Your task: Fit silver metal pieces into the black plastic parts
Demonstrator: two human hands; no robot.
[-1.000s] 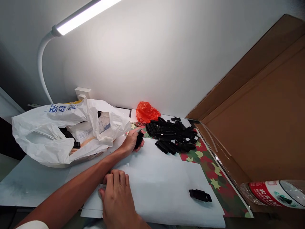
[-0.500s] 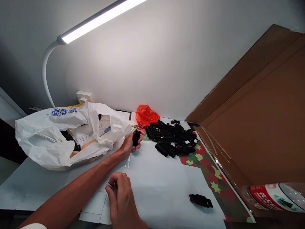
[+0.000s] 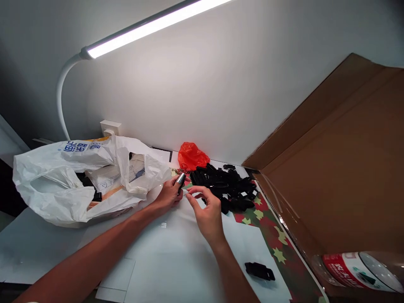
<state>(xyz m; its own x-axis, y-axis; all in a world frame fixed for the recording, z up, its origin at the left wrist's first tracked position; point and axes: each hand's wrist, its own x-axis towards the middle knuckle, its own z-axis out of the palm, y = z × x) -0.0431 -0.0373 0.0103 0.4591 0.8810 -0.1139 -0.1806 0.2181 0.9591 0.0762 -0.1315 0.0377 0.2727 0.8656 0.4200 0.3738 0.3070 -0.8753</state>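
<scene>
My left hand (image 3: 168,198), beyond the middle of the paper, is closed around a small black piece with a shiny silver end (image 3: 180,179). The silver end points up and away. Close beside it, my right hand (image 3: 208,216) has thumb and index finger pinched at the black piece; a thin, pale bit seems to show at the fingertips, too small to name. Behind my right hand lies a heap of black plastic pieces (image 3: 217,179), partly hidden by the fingers. One separate black piece (image 3: 260,271) rests on the white paper (image 3: 176,261) at the lower right.
A white plastic bag (image 3: 41,181) holding packages stands at the left. An orange-red bag (image 3: 192,155) sits by the wall. At the right are a cardboard box (image 3: 341,168) and a bottle with a red label (image 3: 337,269). A lit lamp (image 3: 151,31) hangs above.
My right hand has moved up and to the right from the near edge, meeting my left hand. The piece in my left hand has turned, so its silver end shows more.
</scene>
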